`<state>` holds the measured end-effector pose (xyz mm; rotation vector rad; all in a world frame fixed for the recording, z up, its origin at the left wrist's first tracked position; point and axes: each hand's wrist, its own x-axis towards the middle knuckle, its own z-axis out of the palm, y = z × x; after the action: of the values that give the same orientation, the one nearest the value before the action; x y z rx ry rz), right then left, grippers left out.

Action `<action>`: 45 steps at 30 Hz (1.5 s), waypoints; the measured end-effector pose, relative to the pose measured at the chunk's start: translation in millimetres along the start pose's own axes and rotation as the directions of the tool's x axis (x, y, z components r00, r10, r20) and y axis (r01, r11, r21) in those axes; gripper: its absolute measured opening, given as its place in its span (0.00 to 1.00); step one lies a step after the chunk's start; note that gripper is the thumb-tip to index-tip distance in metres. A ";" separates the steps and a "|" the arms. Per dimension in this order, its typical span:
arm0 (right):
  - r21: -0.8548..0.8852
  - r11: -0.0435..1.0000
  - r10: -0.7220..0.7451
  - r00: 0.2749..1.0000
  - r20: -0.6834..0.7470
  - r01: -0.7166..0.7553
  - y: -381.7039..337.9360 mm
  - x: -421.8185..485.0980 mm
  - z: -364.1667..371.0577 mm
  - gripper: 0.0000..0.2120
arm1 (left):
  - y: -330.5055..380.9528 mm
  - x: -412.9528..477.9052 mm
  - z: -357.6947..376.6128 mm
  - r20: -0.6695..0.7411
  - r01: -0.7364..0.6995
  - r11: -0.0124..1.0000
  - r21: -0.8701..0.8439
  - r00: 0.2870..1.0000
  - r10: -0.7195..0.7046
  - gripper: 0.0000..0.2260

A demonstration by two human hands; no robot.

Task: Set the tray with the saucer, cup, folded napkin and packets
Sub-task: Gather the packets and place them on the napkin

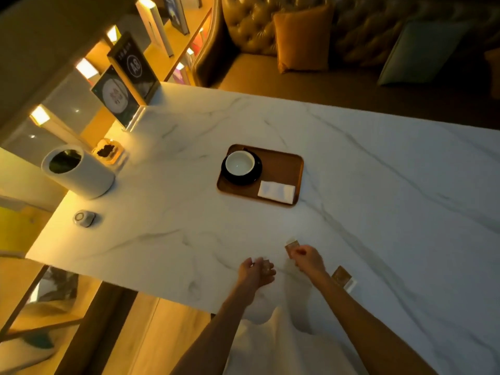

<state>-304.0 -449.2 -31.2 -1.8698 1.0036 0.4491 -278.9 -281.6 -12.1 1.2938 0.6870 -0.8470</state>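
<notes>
Both hands hovered near the table's (351,163) near edge: right hand (308,259) pinched a brown packet (290,250), left hand (255,270) was curled, contents unclear. Another packet (342,277) lay by the right wrist. Tray (281,163) sat mid-table, cup (239,163) on saucer (257,174) on its left side, napkin (276,192) at its near right corner. Probably best to lay packets on the bare strip behind the napkin; nothing blocked the path.

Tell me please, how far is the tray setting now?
Done: cup sits on the saucer on the tray, with the folded napkin beside it. In hand: the right hand holds a packet; the left hand is close beside it. Left: another packet lies on the table; no packet is on the tray.
</notes>
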 end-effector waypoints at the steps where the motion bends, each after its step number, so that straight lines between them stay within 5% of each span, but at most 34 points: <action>1: -0.052 0.999 -0.002 0.999 -0.045 0.000 0.7 7.7 -1.9 0.13 | -0.1 0.4 0.3 0.005 0.005 0.999 -0.032 1.000 -0.005 0.09; 4: -0.171 0.985 -0.033 0.997 -0.070 0.020 1.7 24.2 -2.7 0.16 | -1.3 2.9 -3.2 0.026 -0.007 0.998 -0.062 1.000 0.009 0.03; 13: -0.310 0.947 0.061 0.994 -0.087 -0.085 5.0 43.0 9.5 0.15 | -2.1 19.0 -15.4 -0.077 -0.019 1.000 0.015 0.997 0.020 0.10; 18: 0.074 0.995 0.063 0.997 0.052 -0.067 14.8 45.1 -7.9 0.12 | -2.3 24.8 -4.7 -0.050 -0.035 0.995 0.093 0.998 0.040 0.07; 26: 0.498 0.863 -0.018 0.979 0.201 -0.087 35.6 11.8 -48.2 0.10 | -9.6 20.4 34.5 0.051 -0.045 0.993 0.106 0.998 0.040 0.04; 32: 0.491 0.868 -0.047 0.972 0.229 -0.074 32.4 -14.5 -42.5 0.13 | -15.4 4.7 65.6 0.239 -0.048 0.997 0.058 0.970 0.033 0.17; 35: 0.491 0.868 -0.042 0.974 0.223 -0.075 31.0 -21.5 -40.4 0.15 | -18.2 -1.6 70.5 0.253 -0.126 0.988 0.093 0.962 0.099 0.13; 42: 0.323 0.945 -0.081 0.929 0.360 -0.043 34.7 -22.2 -56.5 0.06 | -28.5 -7.2 67.6 0.150 -0.206 0.957 0.206 0.973 0.177 0.08; 45: 0.222 0.975 -0.065 0.969 0.238 0.011 53.2 -10.9 -70.5 0.06 | -30.7 -8.6 68.1 0.071 -0.128 0.976 0.174 0.991 0.117 0.07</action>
<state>-360.1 -517.1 -18.9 -1.5897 0.8154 0.5104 -311.1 -349.5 -10.3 1.4499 0.4863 -0.8576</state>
